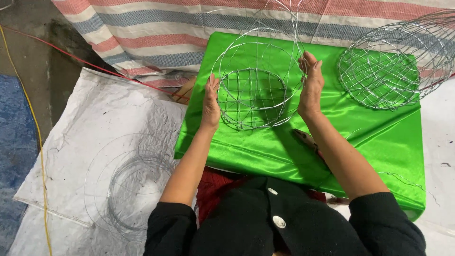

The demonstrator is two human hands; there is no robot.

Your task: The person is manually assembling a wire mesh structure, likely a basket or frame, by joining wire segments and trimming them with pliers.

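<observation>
Your left hand (211, 102) presses flat against the left rim of the wire basket frame (256, 90), fingers straight and pointing away from you. Your right hand (311, 83) meets the frame's right rim in the same manner, palm inward and fingers extended. The hands stand apart, with the frame held between the two palms; neither is curled shut around a wire, so far as the view shows.

The frame sits between your hands over the green satin cloth (379, 137), its round mouth facing up toward you and its smaller gridded bottom resting toward the cloth. Loose wire ends rise from its far side, beyond your fingertips. Whether the bottom actually touches the cloth cannot be settled from this angle.

Beyond your right hand and further to the right lies a second wire basket (388, 64), tipped on its side, partly on the green cloth and clear of both hands. Just beside your right forearm, a tool with a reddish handle (305, 140) lies on the cloth; its type is unclear.

Well to the left of your left hand, near your left elbow, coils of loose wire (137, 187) lie on a grey-white sheet (95, 114). A striped fabric (156, 33) lies beyond both hands.
</observation>
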